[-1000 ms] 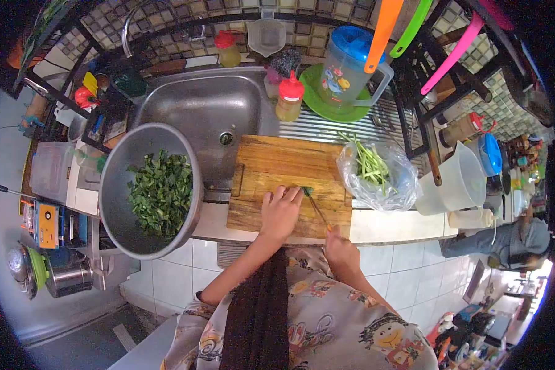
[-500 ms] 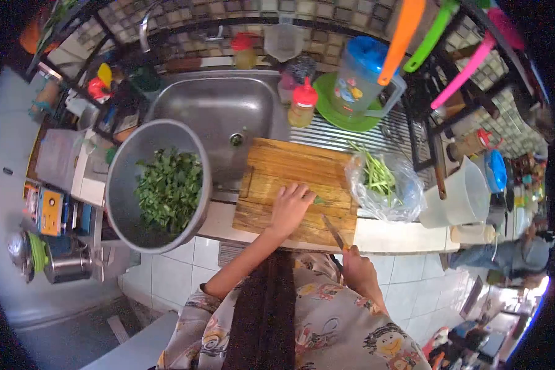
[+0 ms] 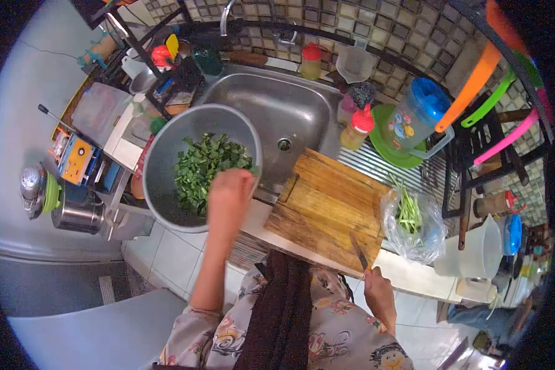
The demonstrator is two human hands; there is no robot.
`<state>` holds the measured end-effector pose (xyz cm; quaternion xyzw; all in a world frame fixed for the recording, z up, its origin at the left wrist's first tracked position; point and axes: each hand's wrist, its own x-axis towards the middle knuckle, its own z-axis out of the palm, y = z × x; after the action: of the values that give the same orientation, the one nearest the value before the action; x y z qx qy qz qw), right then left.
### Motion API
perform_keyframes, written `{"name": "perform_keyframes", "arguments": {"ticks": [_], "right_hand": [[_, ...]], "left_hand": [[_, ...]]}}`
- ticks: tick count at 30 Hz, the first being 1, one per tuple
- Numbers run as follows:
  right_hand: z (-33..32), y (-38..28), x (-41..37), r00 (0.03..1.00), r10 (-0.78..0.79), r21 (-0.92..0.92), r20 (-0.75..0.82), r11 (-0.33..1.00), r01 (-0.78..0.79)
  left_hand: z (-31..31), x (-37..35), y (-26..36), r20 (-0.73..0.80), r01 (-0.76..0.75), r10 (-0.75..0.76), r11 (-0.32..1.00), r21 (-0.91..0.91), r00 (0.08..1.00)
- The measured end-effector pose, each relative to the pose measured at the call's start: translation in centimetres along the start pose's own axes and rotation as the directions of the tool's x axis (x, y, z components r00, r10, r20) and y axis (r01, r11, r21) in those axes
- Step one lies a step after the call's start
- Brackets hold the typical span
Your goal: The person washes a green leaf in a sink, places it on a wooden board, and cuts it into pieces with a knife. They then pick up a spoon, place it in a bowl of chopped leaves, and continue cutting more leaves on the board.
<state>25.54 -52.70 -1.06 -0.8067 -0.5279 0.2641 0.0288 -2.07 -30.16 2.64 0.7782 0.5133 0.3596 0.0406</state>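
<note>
My left hand (image 3: 229, 190) hovers over the right side of a large grey basin (image 3: 153, 166), fingers curled and somewhat blurred. Whatever it may hold is hidden, though a bit of green shows beside the fingertips. Chopped green leaves (image 3: 197, 163) lie heaped inside the basin. In my right hand (image 3: 378, 295) is a knife (image 3: 359, 251), gripped by its yellowish handle, its blade over the near right corner of a wooden cutting board (image 3: 333, 209). Beside the board, cut green stems (image 3: 408, 213) rest on a clear plastic bag (image 3: 430, 237).
A steel sink (image 3: 283, 105) lies behind the basin and board. On the ribbed drainer stand a red-capped bottle (image 3: 357, 128) and a blue-lidded pitcher (image 3: 410, 117) on a green plate (image 3: 382, 120). Orange, green and pink utensils hang at upper right. A translucent jug (image 3: 475, 250) stands at right.
My left hand has left the cutting board and swung left over the basin. The small green piece near its fingers is gone from the board. My right hand keeps the knife; the view has shifted.
</note>
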Motion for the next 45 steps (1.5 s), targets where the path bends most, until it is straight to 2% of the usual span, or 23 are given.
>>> {"name": "perform_keyframes", "arguments": {"ticks": [1, 2, 5, 7, 9, 11, 18, 21, 23, 26, 28, 29, 31, 32, 33, 36, 37, 38, 39, 40, 42, 43, 45], "right_hand": [[-0.3, -0.3, 0.1, 0.996, 0.085, 0.068, 0.014, 0.994, -0.086], [-0.2, 0.1, 0.3, 0.997, 0.072, 0.065, 0.016, 0.995, -0.073], [-0.3, 0.7, 0.8, 0.999, -0.027, -0.012, 0.041, 1.000, 0.028], [-1.5, -0.6, 0.7, 0.990, 0.121, 0.033, 0.066, 0.992, -0.124], [-1.8, -0.6, 0.8, 0.991, 0.118, 0.031, 0.068, 0.992, -0.120], [-2.1, -0.8, 0.7, 0.993, 0.106, 0.031, 0.058, 0.994, -0.108], [-2.6, -0.3, 1.1, 1.000, 0.010, 0.012, -0.003, 1.000, -0.010], [-2.7, -0.3, 1.6, 0.993, 0.115, 0.002, 0.032, 0.993, -0.115], [-2.7, -0.3, 2.0, 0.993, 0.121, 0.008, 0.003, 0.993, -0.121], [-3.5, -0.9, 2.1, 0.994, 0.105, 0.064, -0.038, 0.993, -0.103], [-2.7, 0.0, 2.8, 0.990, 0.019, 0.059, -0.137, 0.998, -0.011], [-2.6, 0.6, 3.0, 0.990, 0.010, 0.053, -0.142, 0.999, -0.003], [-2.9, 1.5, 3.6, 0.992, -0.110, 0.231, 0.054, 0.968, 0.095], [-6.8, -1.9, 1.6, 0.989, -0.002, 0.288, 0.146, 0.957, -0.041], [-6.7, -2.2, 1.7, 0.990, -0.005, 0.288, 0.141, 0.957, -0.036], [-6.8, -2.5, 2.1, 0.991, -0.121, 0.255, -0.063, 0.958, 0.133], [-7.1, -2.8, 2.2, 0.966, -0.188, 0.242, -0.176, 0.943, 0.227], [-7.3, -3.0, 2.2, 0.925, -0.251, 0.219, -0.286, 0.922, 0.318], [-7.7, -3.2, 2.4, 0.921, -0.256, 0.216, -0.295, 0.921, 0.325], [-8.0, -3.3, 2.5, 0.924, -0.258, 0.236, -0.283, 0.915, 0.328], [-9.1, -4.2, 2.4, 0.923, -0.258, 0.254, -0.285, 0.908, 0.333], [-10.0, -5.5, 1.9, 0.903, -0.222, 0.269, -0.367, 0.904, 0.332], [-11.2, -7.0, 1.5, 0.874, -0.184, 0.287, -0.449, 0.897, 0.336]], "left_hand": [[-1.8, 0.6, -1.3, 0.110, 0.043, -0.047, 0.998, 0.044, 0.993], [-2.7, 0.6, -3.1, 0.192, 0.123, -0.147, 0.984, 0.133, 0.970], [-3.5, -0.2, -7.8, 0.374, 0.050, -0.226, 0.904, 0.425, 0.900], [-3.4, -0.6, -10.2, 0.294, 0.041, -0.149, 0.939, 0.343, 0.944], [-3.7, -0.5, -10.7, 0.204, 0.016, -0.070, 0.966, 0.256, 0.976], [-4.9, 0.0, -9.7, 0.262, 0.114, -0.179, 0.962, 0.247, 0.948], [-8.4, 3.0, -7.2, 0.138, 0.221, -0.257, 0.947, 0.232, 0.957], [-10.5, 5.1, -6.3, 0.063, 0.269, -0.300, 0.916, 0.297, 0.952], [-12.2, 7.4, -5.5, 0.028, 0.186, -0.207, 0.924, 0.334, 0.978], [-14.7, 12.4, -2.6, -0.115, -0.125, 0.135, 0.988, 0.093, 0.984], [-16.9, 16.2, 1.5, -0.165, -0.262, 0.288, 0.951, 0.164, 0.943], [-17.8, 18.2, 3.6, -0.189, -0.343, 0.371, 0.925, 0.164, 0.909], [-18.5, 22.5, 6.6, -0.228, -0.514, 0.555, 0.830, 0.218, 0.800], [-18.6, 24.8, 7.6, -0.237, -0.596, 0.652, 0.756, 0.271, 0.720], [-18.5, 26.9, 8.5, -0.199, -0.619, 0.687, 0.721, 0.312, 0.699], [-17.1, 33.6, 8.7, -0.131, -0.732, 0.802, 0.587, 0.346, 0.582], [-16.4, 35.6, 8.0, -0.134, -0.730, 0.804, 0.586, 0.352, 0.580], [-15.7, 37.3, 7.3, -0.023, -0.736, 0.790, 0.580, 0.350, 0.612], [-16.0, 37.5, 7.9, 0.086, -0.742, 0.768, 0.574, 0.347, 0.635], [-16.5, 37.7, 8.3, 0.079, -0.742, 0.772, 0.570, 0.354, 0.631], [-17.7, 38.2, 9.6, 0.327, -0.680, 0.603, 0.693, 0.237, 0.728], [-17.7, 38.5, 9.9, 0.319, -0.686, 0.611, 0.687, 0.240, 0.724], [-17.7, 39.0, 10.4, 0.298, -0.481, 0.472, 0.876, -0.047, 0.830]]}}
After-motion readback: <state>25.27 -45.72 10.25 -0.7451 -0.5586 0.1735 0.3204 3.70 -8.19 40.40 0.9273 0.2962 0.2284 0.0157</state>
